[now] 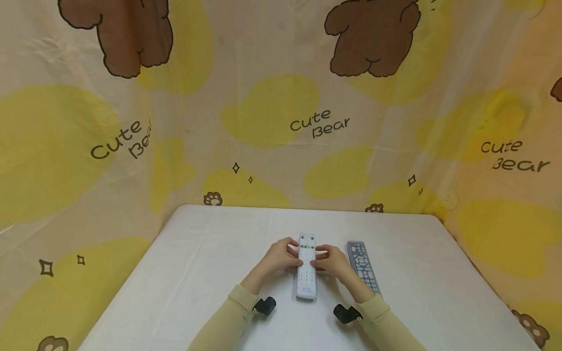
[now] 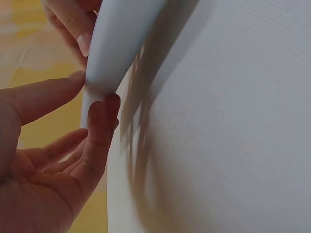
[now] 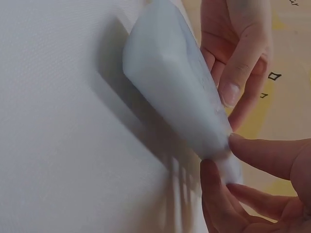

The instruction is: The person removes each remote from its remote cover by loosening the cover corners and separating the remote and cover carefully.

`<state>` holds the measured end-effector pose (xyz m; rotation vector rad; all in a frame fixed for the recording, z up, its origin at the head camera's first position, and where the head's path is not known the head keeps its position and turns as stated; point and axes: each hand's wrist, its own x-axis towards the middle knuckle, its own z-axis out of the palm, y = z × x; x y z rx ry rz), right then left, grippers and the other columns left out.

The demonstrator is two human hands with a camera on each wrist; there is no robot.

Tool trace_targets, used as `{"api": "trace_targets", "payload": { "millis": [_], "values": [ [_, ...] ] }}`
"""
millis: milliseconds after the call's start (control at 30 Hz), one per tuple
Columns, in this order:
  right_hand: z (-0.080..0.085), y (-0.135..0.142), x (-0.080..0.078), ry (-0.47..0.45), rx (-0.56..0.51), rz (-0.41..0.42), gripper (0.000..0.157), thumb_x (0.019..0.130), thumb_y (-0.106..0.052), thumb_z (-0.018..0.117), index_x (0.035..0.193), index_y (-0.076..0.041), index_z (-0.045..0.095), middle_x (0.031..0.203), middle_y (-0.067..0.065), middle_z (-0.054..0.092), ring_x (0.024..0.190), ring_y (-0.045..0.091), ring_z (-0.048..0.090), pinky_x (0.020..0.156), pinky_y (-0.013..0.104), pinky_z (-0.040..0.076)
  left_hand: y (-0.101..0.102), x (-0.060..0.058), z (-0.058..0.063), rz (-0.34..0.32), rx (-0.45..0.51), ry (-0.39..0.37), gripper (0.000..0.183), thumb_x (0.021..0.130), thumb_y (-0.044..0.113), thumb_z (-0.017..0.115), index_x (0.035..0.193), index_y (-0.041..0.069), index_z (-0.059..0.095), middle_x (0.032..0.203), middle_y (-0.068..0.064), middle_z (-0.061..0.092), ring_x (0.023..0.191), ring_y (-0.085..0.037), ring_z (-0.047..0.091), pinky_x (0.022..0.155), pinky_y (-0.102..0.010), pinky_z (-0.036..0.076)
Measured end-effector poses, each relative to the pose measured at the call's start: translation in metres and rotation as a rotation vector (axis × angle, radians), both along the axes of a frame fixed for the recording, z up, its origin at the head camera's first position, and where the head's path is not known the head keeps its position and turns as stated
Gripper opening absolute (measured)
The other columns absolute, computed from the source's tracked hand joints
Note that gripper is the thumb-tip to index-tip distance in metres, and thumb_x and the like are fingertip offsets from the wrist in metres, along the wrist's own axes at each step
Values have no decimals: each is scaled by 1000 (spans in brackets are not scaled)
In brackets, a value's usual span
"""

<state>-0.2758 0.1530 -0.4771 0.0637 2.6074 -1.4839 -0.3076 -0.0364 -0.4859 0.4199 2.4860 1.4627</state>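
Note:
A white remote control (image 1: pixel 306 278) is held between both hands above the white table, its button side facing up in the head view. The left hand (image 1: pixel 281 255) grips its left edge, with the thumb on top and fingers beneath. On the opposite edge, the right hand (image 1: pixel 331 261) pinches it in the same way. Both wrist views show a gap between the remote (image 2: pixel 116 43) and its shadow, so it is lifted off the surface. Just right of the right hand lies a dark grey remote control (image 1: pixel 362 263), its near end partly hidden by the right wrist.
The white table (image 1: pixel 210 243) has rounded far corners. Behind it and at both sides hangs a cream and yellow curtain (image 1: pixel 263 112) printed with bears and lettering. A small black camera (image 1: pixel 265 306) sits on the left wrist, another black camera (image 1: pixel 346 314) on the right.

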Motion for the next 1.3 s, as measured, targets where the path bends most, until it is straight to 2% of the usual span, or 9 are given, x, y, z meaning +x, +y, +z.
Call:
{"api": "trace_targets", "payload": {
  "millis": [200, 367, 467, 733, 933, 1100, 1300],
  "values": [
    [6, 1, -1, 26, -58, -25, 52, 81, -9, 73, 127, 1, 54, 108, 17, 66, 92, 23, 66, 76, 34, 58, -1, -2, 7, 22, 58, -7, 51, 72, 11, 80, 117, 4, 57, 96, -12, 69, 72, -16, 66, 64, -31, 57],
    [14, 3, 0, 90, -87, -34, 49, 79, -8, 74, 124, 4, 57, 110, 19, 67, 101, 30, 65, 81, 36, 57, -3, -1, 16, -6, 148, 15, 43, 73, 9, 78, 112, -3, 63, 96, -15, 71, 78, -16, 68, 68, -29, 57],
    [20, 4, 0, 121, -106, -39, 49, 78, -7, 75, 123, 5, 58, 111, 19, 67, 102, 32, 64, 82, 37, 56, -4, -1, 21, -19, 187, 25, 36, 75, 9, 77, 107, -3, 66, 96, -15, 72, 83, -16, 68, 71, -27, 57],
    [32, 4, -1, 145, -128, -61, 48, 77, -8, 77, 122, 2, 60, 109, 17, 68, 98, 26, 66, 82, 36, 57, -5, 0, 34, -13, 195, 58, 30, 76, 10, 77, 103, 0, 68, 95, -12, 72, 83, -15, 68, 74, -28, 57],
    [42, 4, 1, 151, -174, -61, 47, 78, -5, 75, 121, 3, 60, 111, 20, 67, 99, 26, 66, 85, 34, 56, -5, 0, 43, -23, 217, 107, 30, 77, 8, 76, 104, 0, 67, 95, -13, 71, 83, -15, 68, 76, -28, 57],
    [46, 5, 0, 188, -191, -49, 43, 78, -2, 75, 118, 4, 61, 110, 21, 66, 98, 27, 67, 84, 34, 56, -5, -1, 46, -29, 239, 141, 29, 76, 5, 77, 103, 1, 67, 97, -14, 71, 85, -20, 68, 75, -28, 57],
    [47, 5, 1, 214, -208, -44, 39, 77, -2, 75, 114, 0, 64, 112, 19, 66, 99, 29, 66, 85, 37, 56, -4, -1, 47, 14, 218, 167, 28, 75, 8, 78, 101, 6, 68, 100, -10, 70, 81, -21, 66, 71, -29, 57]
  ]
}}
